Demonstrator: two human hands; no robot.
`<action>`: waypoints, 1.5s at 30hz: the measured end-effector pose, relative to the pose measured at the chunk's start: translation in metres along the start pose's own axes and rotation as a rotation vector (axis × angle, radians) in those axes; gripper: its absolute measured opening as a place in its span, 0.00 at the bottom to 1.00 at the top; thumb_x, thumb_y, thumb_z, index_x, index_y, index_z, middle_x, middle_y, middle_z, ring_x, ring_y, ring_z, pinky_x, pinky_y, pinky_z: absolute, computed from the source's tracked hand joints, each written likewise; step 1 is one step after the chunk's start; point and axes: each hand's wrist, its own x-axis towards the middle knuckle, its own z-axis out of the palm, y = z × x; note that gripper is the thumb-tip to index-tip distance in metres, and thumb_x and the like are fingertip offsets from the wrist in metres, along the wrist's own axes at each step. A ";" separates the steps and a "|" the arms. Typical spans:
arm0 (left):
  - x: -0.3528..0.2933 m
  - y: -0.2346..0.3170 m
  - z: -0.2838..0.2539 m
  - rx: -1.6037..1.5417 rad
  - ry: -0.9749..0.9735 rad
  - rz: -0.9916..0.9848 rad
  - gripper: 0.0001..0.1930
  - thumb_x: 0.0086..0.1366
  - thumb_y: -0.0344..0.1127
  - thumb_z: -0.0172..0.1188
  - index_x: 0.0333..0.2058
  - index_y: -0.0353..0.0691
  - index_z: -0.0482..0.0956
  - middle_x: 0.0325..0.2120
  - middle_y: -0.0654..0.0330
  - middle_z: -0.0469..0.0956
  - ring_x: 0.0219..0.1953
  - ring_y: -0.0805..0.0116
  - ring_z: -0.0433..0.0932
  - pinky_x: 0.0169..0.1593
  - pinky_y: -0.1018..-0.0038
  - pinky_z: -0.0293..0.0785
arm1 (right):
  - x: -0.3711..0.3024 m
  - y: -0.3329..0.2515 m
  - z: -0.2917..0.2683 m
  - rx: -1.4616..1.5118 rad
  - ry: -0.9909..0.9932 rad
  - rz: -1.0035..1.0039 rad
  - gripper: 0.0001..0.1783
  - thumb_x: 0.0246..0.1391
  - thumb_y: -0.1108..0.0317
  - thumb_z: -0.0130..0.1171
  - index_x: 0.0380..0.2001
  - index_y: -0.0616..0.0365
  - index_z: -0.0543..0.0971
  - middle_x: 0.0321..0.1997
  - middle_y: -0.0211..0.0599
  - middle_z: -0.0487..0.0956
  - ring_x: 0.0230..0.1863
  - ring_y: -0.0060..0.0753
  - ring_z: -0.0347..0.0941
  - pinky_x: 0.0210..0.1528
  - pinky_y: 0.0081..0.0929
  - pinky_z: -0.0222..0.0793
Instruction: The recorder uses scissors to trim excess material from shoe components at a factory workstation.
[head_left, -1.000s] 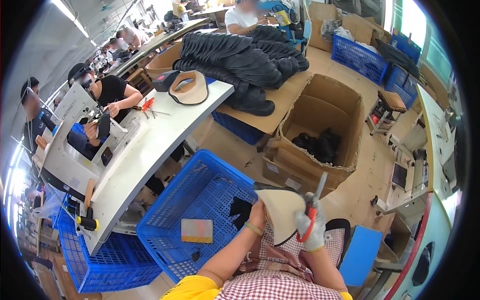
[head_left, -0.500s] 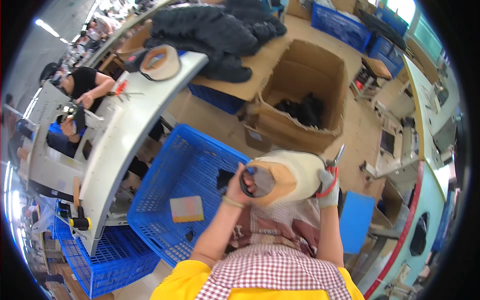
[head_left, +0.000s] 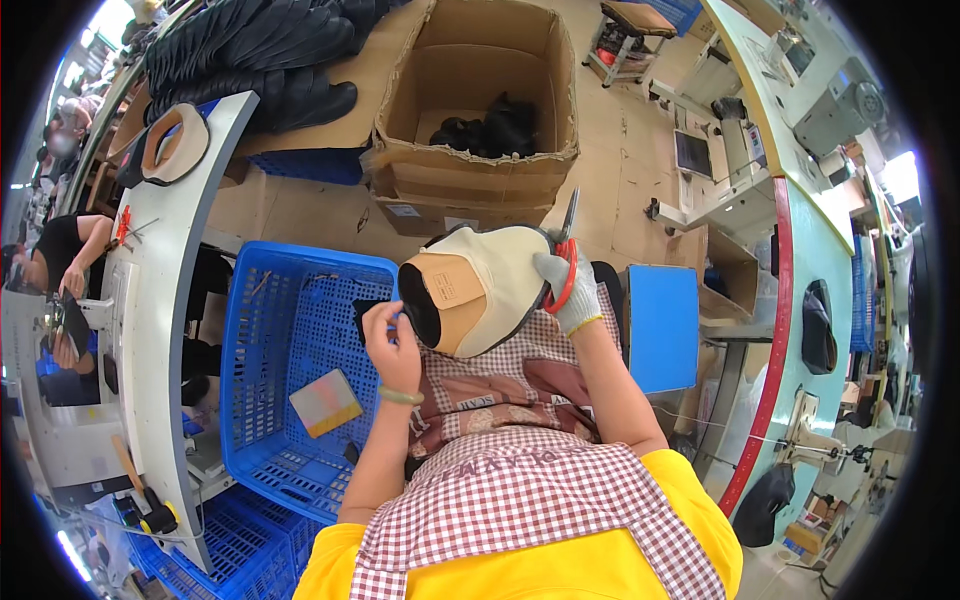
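I see the cream cap [head_left: 490, 285] held up over my lap, my left hand [head_left: 392, 345] pinching its brim and my gloved right hand [head_left: 570, 290] gripping it with red scissors [head_left: 563, 262], so I think snipping comes next.

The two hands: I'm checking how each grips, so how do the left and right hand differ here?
The left hand is bare, with a band at the wrist; the right hand wears a light grey glove. The left hand pinches the dark open edge of the cream cap, while the right hand presses on its far side and also holds red-handled scissors, blades pointing up. Both touch the same cap, held above the lap.
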 end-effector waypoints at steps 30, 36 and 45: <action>0.057 0.033 -0.014 -0.779 -0.459 -0.555 0.10 0.58 0.27 0.60 0.39 0.30 0.75 0.29 0.56 0.80 0.18 0.75 0.75 0.21 0.83 0.72 | -0.099 -0.073 0.025 -0.393 -0.356 0.068 0.39 0.43 0.70 0.56 0.62 0.57 0.59 0.21 0.28 0.70 0.22 0.17 0.67 0.26 0.18 0.66; 0.062 0.035 -0.019 -0.761 -0.384 -0.585 0.11 0.59 0.31 0.61 0.38 0.30 0.76 0.26 0.58 0.78 0.13 0.78 0.68 0.16 0.84 0.64 | -0.122 -0.085 0.036 -0.346 -0.723 0.169 0.44 0.41 0.71 0.59 0.65 0.54 0.56 0.31 0.29 0.74 0.32 0.18 0.70 0.38 0.18 0.68; 0.072 0.027 -0.029 -0.840 -0.459 -0.661 0.13 0.60 0.35 0.60 0.38 0.29 0.75 0.24 0.61 0.77 0.12 0.79 0.68 0.15 0.84 0.64 | -0.114 -0.056 0.020 -0.321 -0.919 0.157 0.50 0.45 0.51 0.63 0.66 0.59 0.50 0.33 0.33 0.75 0.31 0.20 0.70 0.34 0.17 0.68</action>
